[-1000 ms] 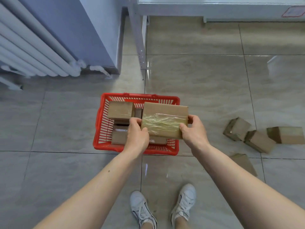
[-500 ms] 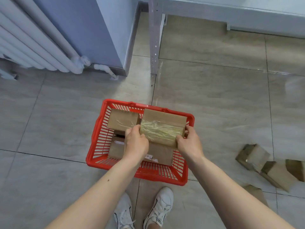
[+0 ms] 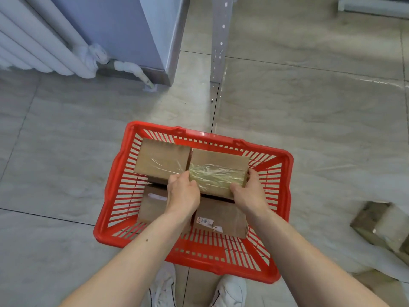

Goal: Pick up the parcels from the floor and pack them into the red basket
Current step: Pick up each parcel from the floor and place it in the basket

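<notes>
A brown cardboard parcel (image 3: 218, 167) wrapped in clear tape is inside the red basket (image 3: 285, 187), at its far right. My left hand (image 3: 183, 196) grips its left end and my right hand (image 3: 249, 196) grips its right end. Beside it on the left lies another taped parcel (image 3: 162, 159). Below them in the basket lie a parcel with a white label (image 3: 221, 218) and one more parcel (image 3: 151, 206), partly hidden by my left wrist. A loose parcel (image 3: 380, 224) lies on the floor at the right.
The basket stands on grey floor tiles just in front of my white shoes (image 3: 230, 291). A white radiator (image 3: 39, 41) and a blue cabinet (image 3: 132, 29) are at the far left. A metal rack leg (image 3: 218, 41) rises behind the basket.
Both hands have lowered the taped parcel down into the basket, next to the other top parcel. The view has tilted down and closer over the basket.
</notes>
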Available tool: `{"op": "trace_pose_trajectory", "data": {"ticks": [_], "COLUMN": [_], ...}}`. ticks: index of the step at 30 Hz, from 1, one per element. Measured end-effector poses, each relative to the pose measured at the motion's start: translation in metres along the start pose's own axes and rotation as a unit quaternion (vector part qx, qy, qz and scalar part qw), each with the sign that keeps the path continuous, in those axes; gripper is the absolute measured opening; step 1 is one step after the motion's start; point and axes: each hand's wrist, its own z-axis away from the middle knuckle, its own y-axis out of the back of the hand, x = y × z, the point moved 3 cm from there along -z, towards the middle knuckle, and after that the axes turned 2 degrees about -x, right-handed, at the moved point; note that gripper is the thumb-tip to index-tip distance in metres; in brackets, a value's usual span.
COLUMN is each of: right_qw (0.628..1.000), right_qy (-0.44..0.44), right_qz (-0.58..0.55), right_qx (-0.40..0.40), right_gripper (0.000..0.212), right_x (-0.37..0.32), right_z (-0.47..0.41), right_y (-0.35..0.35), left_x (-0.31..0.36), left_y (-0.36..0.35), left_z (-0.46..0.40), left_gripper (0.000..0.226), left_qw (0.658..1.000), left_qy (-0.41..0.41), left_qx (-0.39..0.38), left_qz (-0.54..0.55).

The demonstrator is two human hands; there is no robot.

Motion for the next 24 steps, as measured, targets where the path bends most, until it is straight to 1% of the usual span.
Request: {"op": "trace_pose_trajectory", "data": {"ticks": [4,8,10,13,16,21,24], "right_qw": [1.0,0.999,0.998,0.995,0.991,0.993,0.995], "right_qy": [-0.011,-0.036,-0.05,-0.065,-0.074,-0.065,-0.048], "right_qz": [-0.004,0.034,0.032,-0.003,-0.014,-0.021,-0.032], "right_qx": [-0.006,-0.016,-0.034,-0.073,-0.107,-0.092,-0.082], "right_gripper": [0.063,0.068,0.07,0.069,0.067,0.067,0.066], "right_x": [0.007,0.007,0.01,0.017,0.014,-0.007,-0.019], "right_z": [-0.023,-0.036,-0.038,-0.036,-0.023,0.018,0.05], "right_y": [-0.019,-0.029,-0.031,-0.026,-0.013,0.02,0.039], "left_x": [-0.004,-0.008,-0.009,-0.01,-0.005,0.021,0.043], "left_y": [-0.005,-0.012,-0.012,-0.006,0.003,0.014,0.021], "left_z": [-0.023,-0.032,-0.033,-0.032,-0.023,0.012,0.041], "left_gripper": [0.044,0.043,0.043,0.046,0.05,0.051,0.054], "left_qw": [1.0,1.0,1.0,0.999,0.999,0.999,0.998], "left_qy": [-0.003,-0.003,0.005,0.019,0.025,-0.005,-0.027], "left_qx": [0.002,-0.005,-0.015,-0.018,-0.021,-0.033,-0.048], "left_qz": [0.002,-0.002,-0.013,-0.019,-0.013,0.007,-0.006]}}
